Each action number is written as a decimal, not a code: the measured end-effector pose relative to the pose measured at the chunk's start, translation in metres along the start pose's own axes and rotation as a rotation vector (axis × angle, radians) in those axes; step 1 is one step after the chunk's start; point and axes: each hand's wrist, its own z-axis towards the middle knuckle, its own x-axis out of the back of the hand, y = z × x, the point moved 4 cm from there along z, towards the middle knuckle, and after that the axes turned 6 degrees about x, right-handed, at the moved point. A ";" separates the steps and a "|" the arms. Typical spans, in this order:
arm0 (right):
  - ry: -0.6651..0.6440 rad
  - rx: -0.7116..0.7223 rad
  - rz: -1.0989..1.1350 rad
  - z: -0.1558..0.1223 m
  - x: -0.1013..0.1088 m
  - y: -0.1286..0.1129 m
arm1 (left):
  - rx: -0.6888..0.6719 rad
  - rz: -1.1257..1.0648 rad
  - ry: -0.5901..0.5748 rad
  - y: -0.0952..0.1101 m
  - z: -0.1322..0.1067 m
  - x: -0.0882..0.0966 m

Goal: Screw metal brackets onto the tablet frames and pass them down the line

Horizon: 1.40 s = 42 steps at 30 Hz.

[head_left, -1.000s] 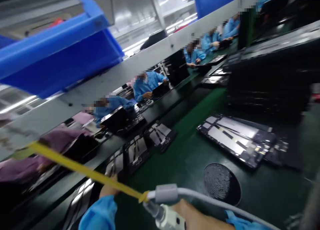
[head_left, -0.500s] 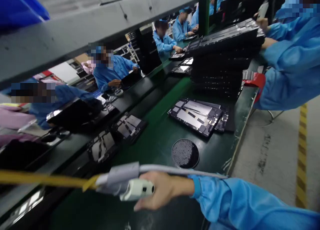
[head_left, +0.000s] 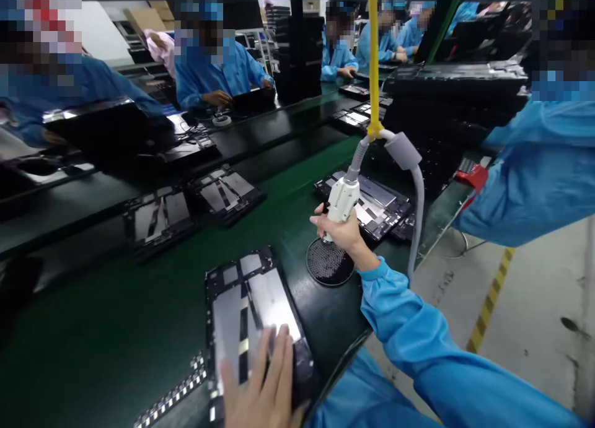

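Note:
My right hand (head_left: pixel 344 230) is wrapped round a white electric screwdriver (head_left: pixel 344 196), held upright. Its lower end is over the round black screw tray (head_left: pixel 325 264) full of small screws; whether the tip touches them I cannot tell. A grey cable (head_left: pixel 419 211) loops from the tool's top, tied to a taut yellow strap (head_left: pixel 373 62). Flat on the near end of an opened tablet (head_left: pixel 232 329), with its silver battery cells showing, my left hand (head_left: pixel 267 378) has its fingers stretched out. The tablet lies on the green bench (head_left: pixel 153 292), left of the screw tray.
More opened tablets lie to the left (head_left: pixel 162 214) and behind the tray (head_left: pixel 372 211). A tall stack of black trays (head_left: pixel 427 124) stands back right. Beside my left hand is a strip of small parts (head_left: pixel 174 394). Co-workers in blue sit across and to the right (head_left: pixel 543 180).
The view has levelled and turned. My right hand has brought the screwdriver upright over the screw tray. My left hand and the tablet beneath it have come into view.

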 end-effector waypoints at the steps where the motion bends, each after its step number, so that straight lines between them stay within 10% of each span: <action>1: 0.000 0.006 -0.009 0.000 -0.001 0.002 | -0.052 0.021 -0.021 0.009 0.006 -0.006; 8: -0.013 0.032 -0.073 0.004 -0.001 0.010 | -0.040 -0.051 0.050 0.033 0.045 -0.024; 15: -0.019 0.010 -0.056 0.003 -0.004 0.018 | -0.001 -0.353 0.236 0.016 0.042 0.003; 25: -0.017 0.046 -0.089 -0.004 -0.005 0.005 | 0.819 -0.354 0.156 -0.085 -0.014 0.029; 30: 0.016 0.200 -0.007 -0.018 -0.016 -0.032 | 1.231 -0.850 0.090 -0.102 -0.015 0.004; 34: -0.228 0.145 0.140 -0.040 -0.057 -0.044 | 1.098 -1.007 -0.087 -0.107 0.010 -0.019; 42: -0.482 0.026 0.138 -0.077 -0.135 -0.043 | 0.959 -0.844 -0.001 -0.117 0.031 -0.023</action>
